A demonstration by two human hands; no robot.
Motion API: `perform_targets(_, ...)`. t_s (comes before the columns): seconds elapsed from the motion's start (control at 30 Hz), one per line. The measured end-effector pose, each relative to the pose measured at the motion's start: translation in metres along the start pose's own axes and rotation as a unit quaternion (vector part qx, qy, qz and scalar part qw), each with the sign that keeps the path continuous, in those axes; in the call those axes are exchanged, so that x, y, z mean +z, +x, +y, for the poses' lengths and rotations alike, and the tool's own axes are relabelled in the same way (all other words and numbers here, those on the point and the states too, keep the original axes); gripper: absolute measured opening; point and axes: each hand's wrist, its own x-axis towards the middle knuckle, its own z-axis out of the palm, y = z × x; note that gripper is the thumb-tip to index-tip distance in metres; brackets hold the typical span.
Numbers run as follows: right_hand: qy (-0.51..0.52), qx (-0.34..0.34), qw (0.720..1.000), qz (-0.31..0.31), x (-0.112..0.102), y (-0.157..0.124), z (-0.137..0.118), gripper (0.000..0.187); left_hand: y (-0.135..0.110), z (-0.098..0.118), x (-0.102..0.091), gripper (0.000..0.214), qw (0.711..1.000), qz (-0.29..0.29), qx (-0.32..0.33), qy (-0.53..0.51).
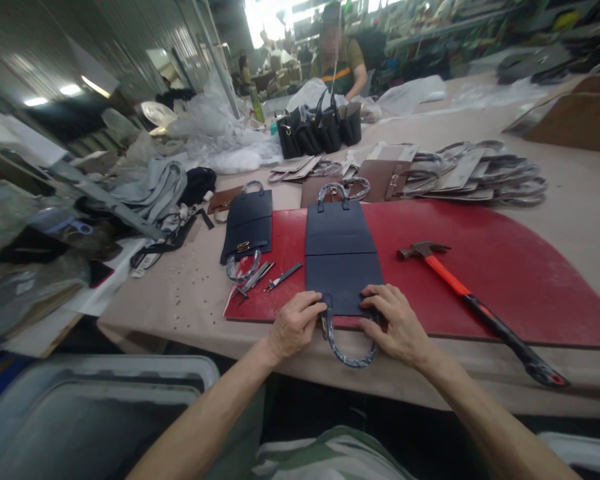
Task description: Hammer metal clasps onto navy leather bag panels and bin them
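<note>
A flat dark navy bag panel [341, 257] lies unfolded on the red mat [480, 267], with a wrapped handle at each end. My left hand [295, 325] pinches the left base of the near handle [350, 350], fingers closed on it. On the panel's near right corner my right hand [397, 323] presses down, curled over the handle's right base. The handle loop hangs over the mat's front edge between both hands.
A hammer [475, 303] with an orange-and-black grip lies right of the panel. Small metal tools [267, 277] and a second navy panel [247, 227] lie to the left. Stacks of brown panels and handles [455, 173] sit behind. A person works at the far end beside black bags [320, 130].
</note>
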Motion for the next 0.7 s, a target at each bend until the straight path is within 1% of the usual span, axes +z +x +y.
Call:
perform_targets(0.1,-0.01,-0.002,1.0,-0.003,0.002,-0.003,0.001,0.014,-0.003,0.003,0.004,0.029,1.0,0.008,-0.012,-0.006)
perform_targets(0.2,-0.03,0.004,0.999,-0.008,0.001,-0.004,0.002,0.015,-0.003,0.004,0.003,0.029,1.0,0.013,-0.018,-0.008)
perform_targets(0.37,-0.026,-0.01,1.0,-0.007,0.0,-0.005,0.001,0.015,-0.001,0.001,-0.005,0.025,0.999,0.0,0.005,-0.037)
perform_targets(0.5,-0.04,-0.029,0.999,-0.001,0.004,-0.002,0.009,0.015,0.001,0.002,-0.006,0.025,1.0,0.002,0.022,-0.019)
perform_targets(0.6,-0.072,-0.038,0.997,0.005,0.01,0.0,0.019,0.026,0.002,0.003,-0.005,0.025,0.999,-0.01,0.037,0.016)
perform_targets(0.7,-0.102,-0.053,0.993,-0.008,0.013,0.0,0.025,0.036,0.004,0.006,-0.005,0.026,0.998,-0.018,0.042,0.033)
